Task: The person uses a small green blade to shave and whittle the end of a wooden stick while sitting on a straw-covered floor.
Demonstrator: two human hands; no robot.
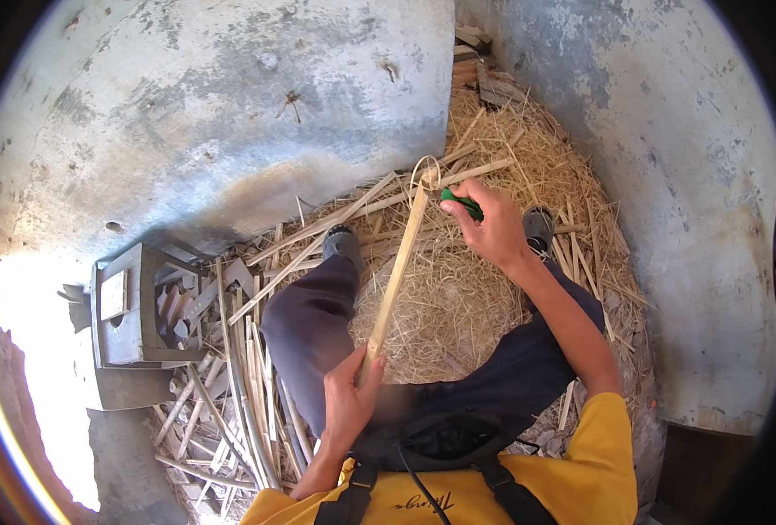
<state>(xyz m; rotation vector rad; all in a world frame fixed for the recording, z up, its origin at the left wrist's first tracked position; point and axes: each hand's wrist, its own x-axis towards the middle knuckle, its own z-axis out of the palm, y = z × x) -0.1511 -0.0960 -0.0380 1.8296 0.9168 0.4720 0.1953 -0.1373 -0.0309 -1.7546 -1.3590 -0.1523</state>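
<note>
My left hand (350, 401) is closed around the near end of a long pale bamboo strip (395, 284). The strip slants away from my lap, its far end slightly to the right. In my right hand (500, 229) is a green-handled knife (462, 205), held beside that far end. Its blade hardly shows against the strip. A thin shaving (425, 159) curls in a loop off the tip. My fingers cover part of the green handle.
Pale shavings (431, 306) cover the floor between my spread legs. Loose strips (248, 385) are heaped at the left. A grey wooden box (134, 302) stands beside them. Weathered walls (221, 114) rise ahead and at the right (677, 201). My shoes (342, 245) rest among the scraps.
</note>
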